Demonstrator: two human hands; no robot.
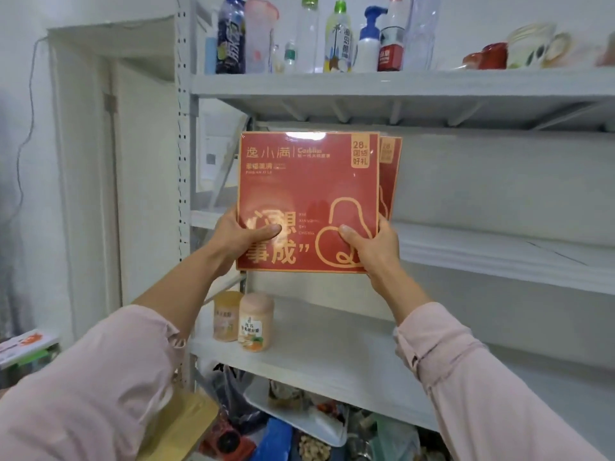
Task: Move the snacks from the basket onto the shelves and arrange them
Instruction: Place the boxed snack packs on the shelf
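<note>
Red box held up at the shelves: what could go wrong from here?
1. The left hand and right hand grip the red box only near its bottom, thumbs on glossy wrap; it might tip or slip.
2. A second red box shows just behind it; pushing in could topple that one.
3. Two jars stand on the lower shelf, so a dropped box might knock them over.

Flat red snack box (309, 181), gold lettering, shrink-wrapped, was held upright in front of mid shelf (499, 251). 2nd identical box (391, 174) just behind, peeking out at right. 2 snack jars (256, 322) stood on lower shelf (332, 354).
</note>
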